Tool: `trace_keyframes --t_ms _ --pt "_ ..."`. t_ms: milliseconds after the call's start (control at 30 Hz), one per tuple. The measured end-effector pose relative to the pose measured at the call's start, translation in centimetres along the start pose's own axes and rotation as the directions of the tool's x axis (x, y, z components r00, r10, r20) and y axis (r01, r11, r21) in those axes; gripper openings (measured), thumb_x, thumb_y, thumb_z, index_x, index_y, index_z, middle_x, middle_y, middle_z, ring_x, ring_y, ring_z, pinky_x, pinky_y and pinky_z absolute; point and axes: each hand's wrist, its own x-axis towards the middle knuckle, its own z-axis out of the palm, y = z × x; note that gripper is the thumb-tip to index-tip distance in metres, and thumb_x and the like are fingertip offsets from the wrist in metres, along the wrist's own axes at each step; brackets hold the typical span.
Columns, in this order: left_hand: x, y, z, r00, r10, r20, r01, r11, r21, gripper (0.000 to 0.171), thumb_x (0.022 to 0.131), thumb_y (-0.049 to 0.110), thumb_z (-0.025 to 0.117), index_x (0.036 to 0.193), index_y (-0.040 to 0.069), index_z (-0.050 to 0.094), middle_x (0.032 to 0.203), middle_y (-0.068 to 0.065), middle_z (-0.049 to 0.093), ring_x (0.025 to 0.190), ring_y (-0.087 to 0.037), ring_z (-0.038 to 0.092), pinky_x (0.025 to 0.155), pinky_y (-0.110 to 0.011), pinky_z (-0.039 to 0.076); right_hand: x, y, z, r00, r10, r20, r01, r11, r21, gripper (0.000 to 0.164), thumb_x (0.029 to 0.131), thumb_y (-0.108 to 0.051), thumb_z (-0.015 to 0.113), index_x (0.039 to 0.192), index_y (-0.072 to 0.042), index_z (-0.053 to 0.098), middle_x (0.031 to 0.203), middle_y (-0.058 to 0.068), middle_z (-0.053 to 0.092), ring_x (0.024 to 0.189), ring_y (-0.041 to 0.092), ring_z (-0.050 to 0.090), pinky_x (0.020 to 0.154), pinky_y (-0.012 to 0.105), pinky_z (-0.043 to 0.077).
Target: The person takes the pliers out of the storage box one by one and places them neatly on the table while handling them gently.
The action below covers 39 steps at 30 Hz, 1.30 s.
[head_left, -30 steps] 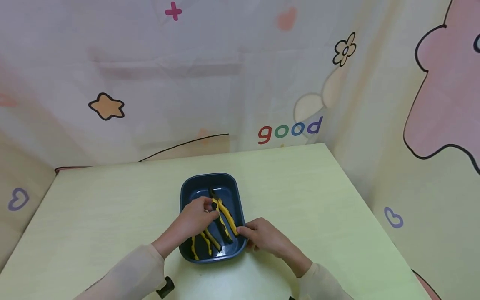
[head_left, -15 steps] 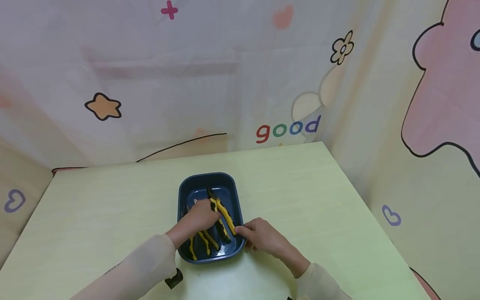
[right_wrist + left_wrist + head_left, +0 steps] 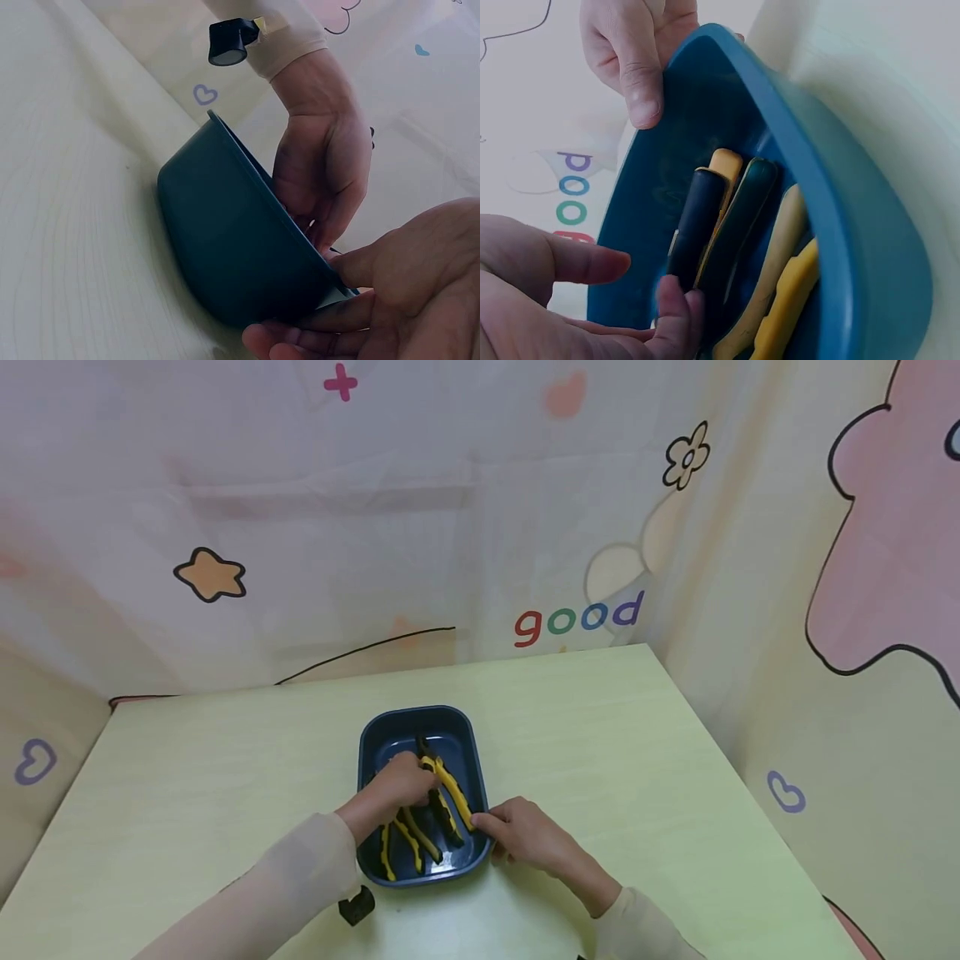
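Note:
A dark blue rectangular tub (image 3: 470, 752) holds several pliers with yellow-and-black handles. My left hand (image 3: 401, 781) reaches down into it over the middle. In the left wrist view, the fingertips of that left hand (image 3: 525, 300) touch or sit right beside a black handle (image 3: 697, 217), while the thumb stands apart. One pair of pliers (image 3: 453, 793) lies along the tub's right side, and other handles (image 3: 410, 842) spread at the near left. My right hand (image 3: 528, 833) pinches the tub's right rim near the front corner, thumb inside, fingers outside. Some plier heads are hidden beneath the left hand.
The tub stands on a pale yellow-green table (image 3: 600, 735). Behind the table hangs a printed cloth (image 3: 300, 527), with another cloth side (image 3: 787, 718) on the right. A small black device (image 3: 356, 906) sits at the left cuff.
My left hand has turned over and lowered into the tub, with slight shifts since. The right hand keeps its hold on the rim. The pliers look nearly unmoved.

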Motion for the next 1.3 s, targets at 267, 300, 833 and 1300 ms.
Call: trace_keyframes --t_ms 267,300,833,1300 --pt "0.4 0.4 0.4 1.0 0.005 -0.026 -0.008 0.994 -0.107 0.035 0.102 0.007 0.059 0.131 -0.013 0.056 0.109 -0.018 0.063 0.095 -0.028 0.064 0.095 -0.043 0.053 0.1 0.3 0.0 1.0 -0.016 -0.004 0.016 1.0 -0.006 0.039 0.106 -0.026 0.059 0.087 0.004 0.073 0.065 0.012 0.066 0.056 0.017 0.057 0.052 0.026 0.043" --pt "0.5 0.5 0.4 1.0 0.006 -0.026 -0.009 0.993 -0.12 0.034 0.102 0.008 0.059 0.129 -0.013 0.057 0.109 -0.018 0.064 0.095 -0.028 0.065 0.096 -0.043 0.054 0.1 0.3 0.0 1.0 -0.017 -0.003 0.017 1.0 -0.006 0.039 0.107 -0.027 0.058 0.087 0.004 0.073 0.065 0.012 0.066 0.056 0.017 0.057 0.052 0.026 0.043" --pt "1.7 0.9 1.1 0.995 -0.014 0.102 0.025 0.994 -0.106 0.032 0.105 0.012 0.059 0.122 -0.015 0.054 0.1 -0.019 0.065 0.093 -0.031 0.076 0.098 -0.044 0.054 0.1 0.1 0.0 1.0 0.012 0.007 -0.012 1.0 -0.004 0.034 0.106 -0.025 0.059 0.095 0.002 0.076 0.068 0.01 0.066 0.059 0.018 0.058 0.054 0.027 0.045" --pt "1.9 2.1 2.1 0.988 0.084 0.133 -0.099 0.989 0.111 0.021 0.1 0.012 0.058 0.099 -0.008 0.065 0.092 -0.016 0.061 0.08 -0.028 0.071 0.078 -0.039 0.061 0.2 0.1 -0.1 1.0 -0.003 0.015 0.004 0.999 -0.051 0.037 0.107 -0.026 0.057 0.085 -0.001 0.072 0.066 0.01 0.066 0.056 0.019 0.057 0.053 0.028 0.042"
